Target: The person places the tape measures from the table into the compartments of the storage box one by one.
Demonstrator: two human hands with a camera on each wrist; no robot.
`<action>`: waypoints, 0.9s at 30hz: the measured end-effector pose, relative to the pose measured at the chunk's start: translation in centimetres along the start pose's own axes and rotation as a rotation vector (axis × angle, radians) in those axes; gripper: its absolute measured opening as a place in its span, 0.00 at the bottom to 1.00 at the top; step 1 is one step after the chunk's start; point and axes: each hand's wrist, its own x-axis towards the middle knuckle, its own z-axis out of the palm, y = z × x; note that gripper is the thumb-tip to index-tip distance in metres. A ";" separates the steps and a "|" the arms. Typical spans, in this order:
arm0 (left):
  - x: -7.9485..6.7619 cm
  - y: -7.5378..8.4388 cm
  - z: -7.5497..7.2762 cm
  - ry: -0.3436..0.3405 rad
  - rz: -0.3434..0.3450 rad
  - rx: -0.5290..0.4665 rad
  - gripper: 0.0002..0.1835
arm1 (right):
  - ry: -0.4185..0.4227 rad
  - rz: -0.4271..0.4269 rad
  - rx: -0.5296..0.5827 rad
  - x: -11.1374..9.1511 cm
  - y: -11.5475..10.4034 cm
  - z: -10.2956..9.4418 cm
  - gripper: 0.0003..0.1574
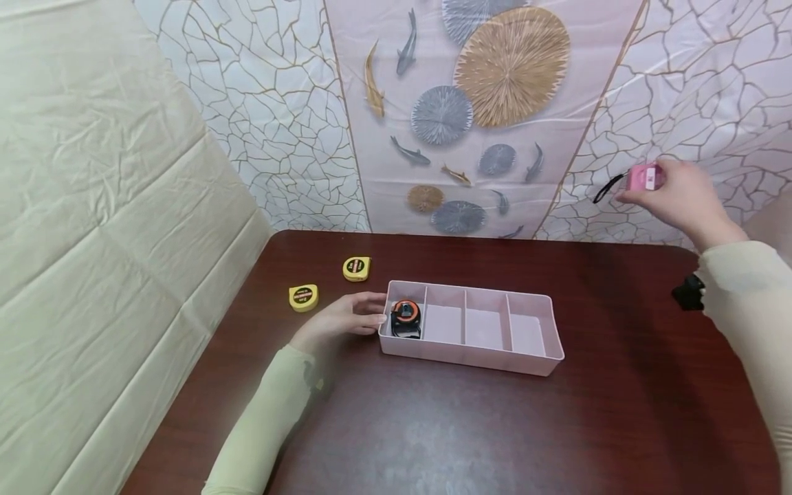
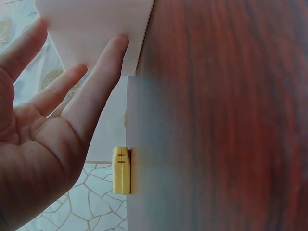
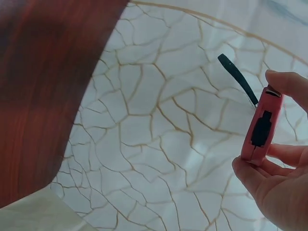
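A pink tape measure (image 1: 641, 177) with a black wrist strap (image 3: 236, 77) is held up above the table's far right side. My right hand (image 1: 687, 199) pinches it between thumb and fingers. My left hand (image 1: 343, 317) rests its extended fingertips against the left end of a pale pink divided tray (image 1: 473, 353). In the left wrist view those fingers (image 2: 98, 84) reach the tray's end wall. Inside the leftmost compartment lies a black and orange tape measure (image 1: 405, 317).
Two yellow tape measures, a nearer one (image 1: 304, 298) and a farther one (image 1: 356, 269), lie left of the tray on the dark wooden table (image 1: 458, 426). A patterned cloth (image 1: 291, 103) hangs behind. A black object (image 1: 688, 293) shows beside the right sleeve.
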 end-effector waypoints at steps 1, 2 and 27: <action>0.0 0.0 0.0 -0.002 0.002 0.002 0.35 | 0.007 0.008 -0.002 -0.1 0.0 -0.3 0.41; 0.0 0.0 0.0 -0.004 0.003 0.003 0.35 | 0.011 0.018 -0.007 -0.1 0.1 -0.7 0.43; -0.2 0.0 -0.1 0.002 0.005 0.004 0.35 | 0.007 -0.017 -0.016 -0.7 -1.0 -2.2 0.49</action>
